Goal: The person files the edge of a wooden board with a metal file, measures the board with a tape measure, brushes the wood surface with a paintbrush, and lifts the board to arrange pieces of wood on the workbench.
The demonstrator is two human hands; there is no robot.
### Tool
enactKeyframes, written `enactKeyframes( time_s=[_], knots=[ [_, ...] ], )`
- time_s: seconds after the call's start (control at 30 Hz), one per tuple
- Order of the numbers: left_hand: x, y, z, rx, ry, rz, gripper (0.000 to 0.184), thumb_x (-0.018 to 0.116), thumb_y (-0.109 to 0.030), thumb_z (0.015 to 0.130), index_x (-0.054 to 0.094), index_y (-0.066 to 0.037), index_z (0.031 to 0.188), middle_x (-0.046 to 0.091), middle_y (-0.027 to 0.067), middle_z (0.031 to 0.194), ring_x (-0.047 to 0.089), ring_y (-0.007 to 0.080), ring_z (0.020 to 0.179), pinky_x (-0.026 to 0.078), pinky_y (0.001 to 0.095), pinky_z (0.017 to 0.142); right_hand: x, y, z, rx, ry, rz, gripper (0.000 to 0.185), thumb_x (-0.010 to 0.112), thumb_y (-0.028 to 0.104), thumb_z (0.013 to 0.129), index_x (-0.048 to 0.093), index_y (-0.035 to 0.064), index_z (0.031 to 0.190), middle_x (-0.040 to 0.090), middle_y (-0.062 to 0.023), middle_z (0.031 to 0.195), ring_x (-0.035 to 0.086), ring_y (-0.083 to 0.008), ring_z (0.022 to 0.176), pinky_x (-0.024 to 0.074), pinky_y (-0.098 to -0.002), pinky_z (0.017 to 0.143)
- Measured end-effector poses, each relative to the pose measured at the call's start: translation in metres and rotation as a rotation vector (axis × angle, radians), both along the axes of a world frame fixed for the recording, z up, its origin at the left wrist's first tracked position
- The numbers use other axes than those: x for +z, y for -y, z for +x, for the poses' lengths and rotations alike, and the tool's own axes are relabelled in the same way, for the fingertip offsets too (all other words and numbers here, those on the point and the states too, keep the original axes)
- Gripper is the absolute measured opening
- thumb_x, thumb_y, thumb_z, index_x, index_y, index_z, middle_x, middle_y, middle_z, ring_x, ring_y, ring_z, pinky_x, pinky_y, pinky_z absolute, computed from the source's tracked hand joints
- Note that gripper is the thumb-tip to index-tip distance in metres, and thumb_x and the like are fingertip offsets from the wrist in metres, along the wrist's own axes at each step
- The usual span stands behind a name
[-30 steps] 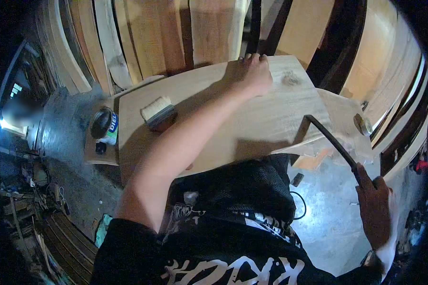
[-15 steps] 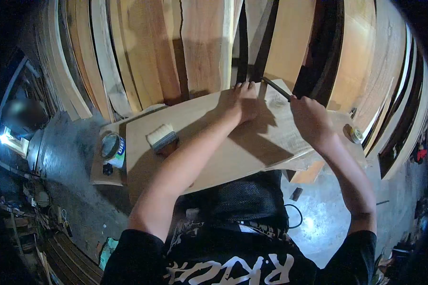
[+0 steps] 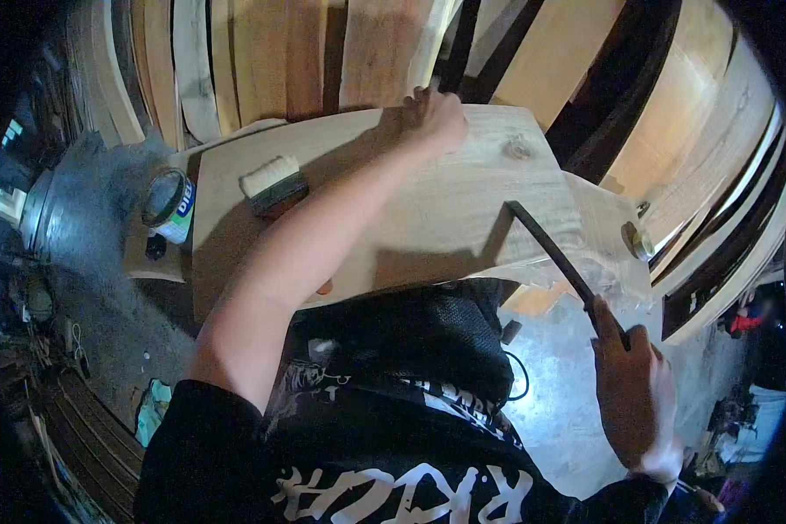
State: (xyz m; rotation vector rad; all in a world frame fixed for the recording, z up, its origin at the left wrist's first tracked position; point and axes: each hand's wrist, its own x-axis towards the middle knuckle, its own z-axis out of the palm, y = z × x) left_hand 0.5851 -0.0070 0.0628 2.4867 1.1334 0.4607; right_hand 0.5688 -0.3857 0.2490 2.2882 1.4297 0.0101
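Observation:
A wide wooden board (image 3: 341, 244) lies across in front of me, pale, with a knot near its far right corner. My left hand (image 3: 443, 125) is closed at the board's far edge, its fingers partly hidden. In my right hand (image 3: 635, 393) is a long dark bar (image 3: 555, 251) with a short bent tip. The fingers wrap round its near end, and the tip is over the right part of the board. A wide paintbrush (image 3: 273, 186) with pale bristles lies on the board's left part, beside my left forearm.
An open paint can (image 3: 168, 205) stands left of the board, with a small dark object (image 3: 155, 247) by it. Tall planks (image 3: 380, 57) lean at the back. A small round tin (image 3: 639, 242) sits at the right on another piece of wood (image 3: 607, 218).
My right hand has drawn the bar back towards me and down to the right, away from the far edge. My left hand stays at the far edge. The whole view has shifted.

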Motion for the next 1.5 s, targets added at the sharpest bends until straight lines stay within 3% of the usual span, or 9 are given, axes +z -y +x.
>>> enactKeyframes(
  time_s=[0.2, 0.33, 0.53, 0.67, 0.87, 1.03, 1.27, 1.3, 1.5],
  knots=[
    [-0.019, -0.008, 0.001, -0.034, 0.168, 0.196, 0.025, 0.058, -0.012, 0.083, 0.066, 0.012, 0.081, 0.064, 0.0344, 0.088, 0.064, 0.0493, 0.085, 0.051, 0.0541, 0.078, -0.046, -0.083, 0.030, 0.079, -0.178, 0.405, 0.028, 0.052, 0.009, 0.094, 0.059, 0.0037, 0.120, 0.065, -0.0203, 0.082, 0.070, -0.0307, 0.070, 0.0560, -0.0402, 0.056],
    [-0.010, -0.013, 0.003, -0.069, 0.051, -0.018, 0.026, 0.058, -0.013, 0.083, 0.066, 0.011, 0.084, 0.065, 0.0347, 0.094, 0.064, 0.0484, 0.088, 0.051, 0.0526, 0.081, -0.088, -0.155, 0.065, 0.239, 0.046, 0.321, 0.040, 0.050, 0.012, 0.096, 0.050, 0.0055, 0.136, 0.063, -0.0240, 0.080, 0.066, -0.0364, 0.071, 0.0529, -0.0454, 0.059],
    [-0.029, -0.018, -0.001, -0.079, 0.335, 0.298, 0.028, 0.057, -0.016, 0.085, 0.066, 0.011, 0.083, 0.066, 0.0330, 0.085, 0.067, 0.0471, 0.082, 0.054, 0.0527, 0.076, -0.072, -0.088, 0.048, 0.335, -0.110, 0.517, 0.038, 0.055, 0.011, 0.093, 0.054, -0.0012, 0.128, 0.064, -0.0196, 0.085, 0.067, -0.0358, 0.072, 0.0537, -0.0463, 0.061],
    [0.007, -0.007, -0.015, 0.015, 0.133, -0.018, 0.021, 0.059, -0.012, 0.084, 0.070, 0.004, 0.090, 0.066, 0.0274, 0.105, 0.065, 0.0443, 0.092, 0.051, 0.0522, 0.083, -0.014, -0.022, -0.005, -0.114, -0.176, 0.151, 0.046, 0.061, 0.020, 0.093, 0.054, 0.0208, 0.139, 0.060, -0.0164, 0.077, 0.063, -0.0343, 0.070, 0.0490, -0.0468, 0.061],
    [0.011, -0.014, -0.017, 0.057, 0.050, -0.009, 0.028, 0.059, -0.023, 0.087, 0.070, 0.000, 0.098, 0.069, 0.0219, 0.105, 0.068, 0.0399, 0.097, 0.053, 0.0505, 0.085, 0.009, 0.004, -0.007, -0.098, -0.197, 0.128, 0.048, 0.064, 0.017, 0.092, 0.054, 0.0207, 0.139, 0.060, -0.0150, 0.079, 0.063, -0.0321, 0.067, 0.0491, -0.0444, 0.060],
    [-0.020, -0.035, -0.006, 0.065, 0.172, 0.045, 0.027, 0.058, -0.021, 0.087, 0.069, 0.003, 0.096, 0.069, 0.0256, 0.102, 0.068, 0.0398, 0.099, 0.053, 0.0502, 0.087, -0.051, -0.068, 0.020, 0.270, 0.036, 0.267, 0.045, 0.052, 0.008, 0.091, 0.050, 0.0035, 0.136, 0.061, -0.0181, 0.082, 0.067, -0.0312, 0.065, 0.0549, -0.0399, 0.055],
    [0.012, -0.037, -0.024, 0.060, 0.156, -0.099, 0.029, 0.057, -0.021, 0.086, 0.069, 0.002, 0.100, 0.068, 0.0260, 0.104, 0.067, 0.0407, 0.100, 0.052, 0.0507, 0.089, -0.065, -0.134, 0.071, 0.325, -0.332, 0.309, 0.040, 0.052, 0.018, 0.096, 0.050, 0.0035, 0.134, 0.066, -0.0274, 0.096, 0.066, -0.0349, 0.087, 0.0520, -0.0467, 0.069],
    [0.009, -0.032, -0.027, 0.039, 0.154, -0.127, 0.029, 0.058, -0.022, 0.086, 0.069, 0.001, 0.100, 0.069, 0.0255, 0.104, 0.067, 0.0404, 0.101, 0.053, 0.0503, 0.089, -0.057, -0.124, 0.075, 0.336, -0.499, 0.377, 0.037, 0.047, 0.017, 0.099, 0.048, -0.0007, 0.132, 0.065, -0.0234, 0.078, 0.064, -0.0431, 0.080, 0.0512, -0.0491, 0.075],
    [0.007, -0.028, -0.026, 0.048, 0.086, -0.073, 0.027, 0.060, -0.023, 0.088, 0.070, -0.001, 0.100, 0.069, 0.0231, 0.105, 0.068, 0.0373, 0.101, 0.054, 0.0487, 0.087, -0.062, -0.035, 0.064, -0.530, -1.567, 0.535, 0.053, 0.043, 0.033, 0.100, 0.036, 0.0084, 0.146, 0.060, -0.0131, 0.065, 0.052, -0.0168, 0.039, 0.0403, -0.0276, 0.034]
  ],
)
